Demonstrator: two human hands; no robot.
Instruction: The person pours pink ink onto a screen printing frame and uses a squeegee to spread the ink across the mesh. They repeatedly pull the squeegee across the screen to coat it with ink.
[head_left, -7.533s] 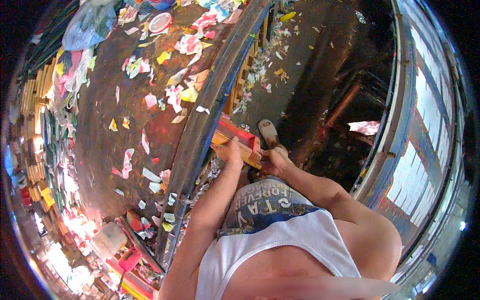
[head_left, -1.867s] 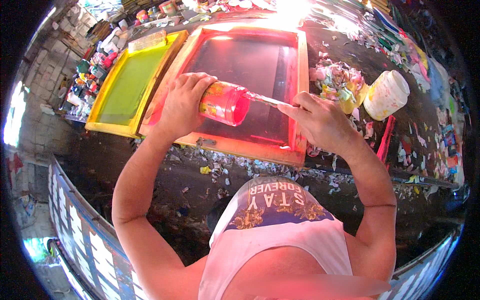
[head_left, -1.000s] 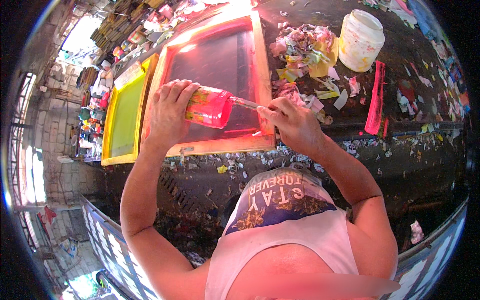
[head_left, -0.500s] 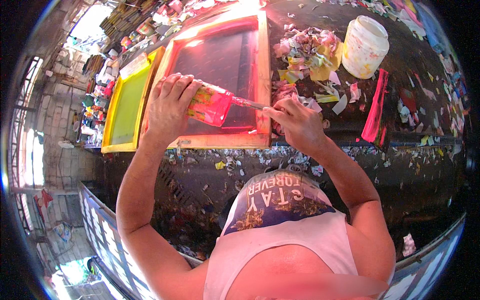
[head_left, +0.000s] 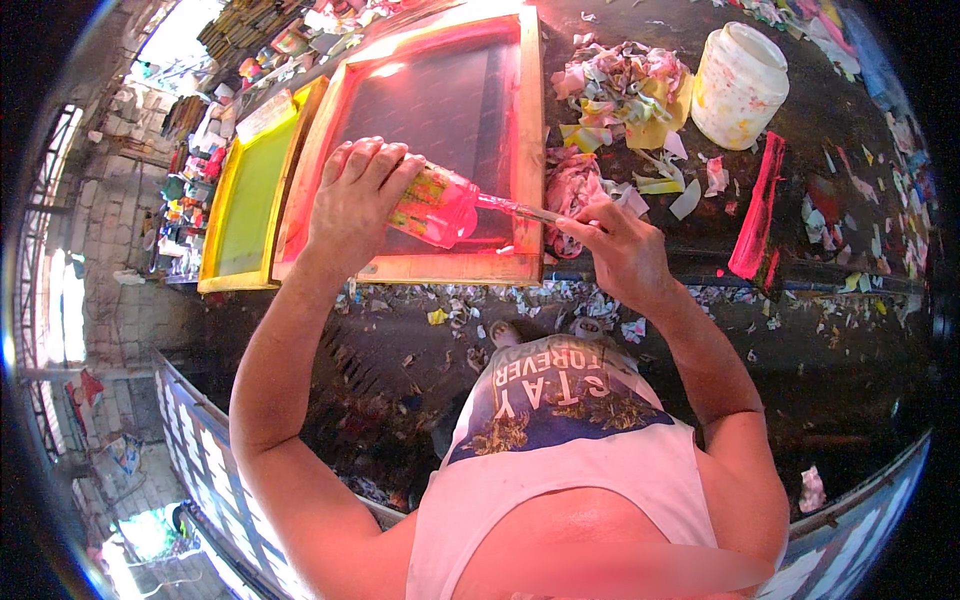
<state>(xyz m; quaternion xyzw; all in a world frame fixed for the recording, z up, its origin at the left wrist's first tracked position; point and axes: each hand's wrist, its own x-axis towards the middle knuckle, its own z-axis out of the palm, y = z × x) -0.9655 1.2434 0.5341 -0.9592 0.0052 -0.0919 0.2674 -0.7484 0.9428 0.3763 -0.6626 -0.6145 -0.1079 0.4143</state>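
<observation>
My left hand grips a pink-stained plastic jar, tipped on its side above a wooden screen frame with a dark, pink-rimmed mesh. My right hand holds a paint-smeared spatula whose pink-coated end is at the jar's mouth. Left of that frame lies a yellow screen frame with greenish mesh. To the right are crumpled paper scraps, a paint-stained white jar and a pink-coated squeegee-like bar.
Paint containers crowd the bench's left end. Stacked wooden pieces are farther back. Scraps litter the dark bench and the floor by my feet. A block wall stands at left; pale panelled railings are behind me on both sides.
From facing downward along the aisle earlier, my view has turned to the bench. Over the last second, my right hand and spatula have shifted right, while my left hand keeps the jar tipped.
</observation>
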